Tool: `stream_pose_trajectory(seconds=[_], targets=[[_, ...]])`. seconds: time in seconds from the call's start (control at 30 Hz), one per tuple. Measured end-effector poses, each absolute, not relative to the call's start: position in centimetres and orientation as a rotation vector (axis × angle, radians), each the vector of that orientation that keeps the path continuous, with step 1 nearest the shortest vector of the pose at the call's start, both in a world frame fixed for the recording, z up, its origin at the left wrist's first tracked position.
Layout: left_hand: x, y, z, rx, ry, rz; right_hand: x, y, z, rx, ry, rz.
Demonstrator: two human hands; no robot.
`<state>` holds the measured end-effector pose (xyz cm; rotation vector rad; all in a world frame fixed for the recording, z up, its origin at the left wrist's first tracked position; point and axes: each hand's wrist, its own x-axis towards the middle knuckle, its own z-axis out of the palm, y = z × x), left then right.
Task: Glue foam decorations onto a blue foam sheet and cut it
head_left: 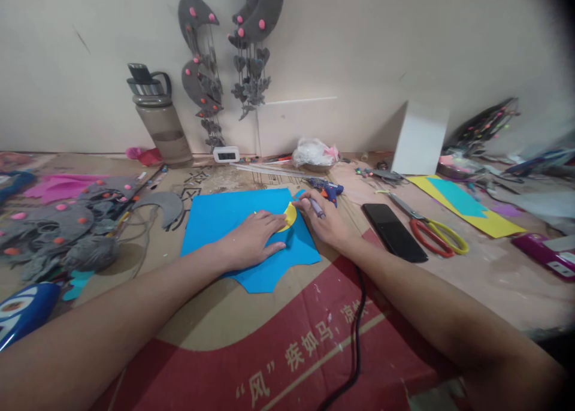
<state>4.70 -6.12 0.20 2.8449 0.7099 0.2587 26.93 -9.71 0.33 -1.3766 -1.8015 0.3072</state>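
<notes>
A blue sheet (233,216) with a scalloped cut along its near edge lies in front of me. On it is a yellow curved piece, crescent-like (290,217), partly covered by my fingers. My left hand (254,237) lies flat, fingers stretched out, pressing the yellow piece against the sheet. Between the fingers of my right hand (326,222) is a greyish-purple pen (317,208), its tip close to the right edge of the yellow piece. Whether the tip touches the sheet, I cannot tell.
Right of my hand lie a black phone (394,231) and scissors (429,228). A blue glue gun (327,189) sits just behind it, and a dark cable (359,327) runs toward me. Grey felt decorations (67,219) cover the left side; a water bottle (164,123) stands behind.
</notes>
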Motion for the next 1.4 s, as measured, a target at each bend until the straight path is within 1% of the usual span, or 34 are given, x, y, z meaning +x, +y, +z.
stream_pose_trajectory(seconds=[0.27, 0.47, 0.57, 0.73, 0.87, 1.0, 1.13, 1.2, 1.4], targets=[[4.9, -5.5, -0.2, 2.837, 0.655, 0.325, 27.2, -9.0, -0.4, -1.464, -1.926, 0.197], [5.1, -5.2, -0.2, 2.861, 0.642, 0.302, 27.3, -9.3, -0.9, -1.346, -1.664, 0.431], [5.0, -5.3, -0.1, 2.886, 0.651, 0.278, 27.2, -9.8, -0.6, -1.309, -1.574, 0.421], [4.9, -5.5, -0.2, 2.922, 0.659, 0.287, 27.1, -9.9, -0.4, -1.354, -1.717, 0.389], [5.0, -5.6, -0.4, 2.882, 0.653, 0.309, 27.3, -9.3, -0.9, -1.408, -1.912, 0.243], [4.8, -5.9, -0.4, 2.772, 0.710, 0.463, 27.4, -9.0, -1.2, -1.413, -1.903, 0.228], [4.0, -5.9, 0.1, 2.542, 0.912, 0.833, 27.2, -9.2, -0.8, -1.417, -1.902, 0.259], [3.6, -5.6, 0.5, 2.430, 0.986, 0.951, 27.1, -9.3, -0.6, -1.431, -1.910, 0.259], [2.9, -5.2, 1.0, 2.185, 1.058, 0.944, 27.0, -9.2, -0.6, -1.435, -1.910, 0.243]])
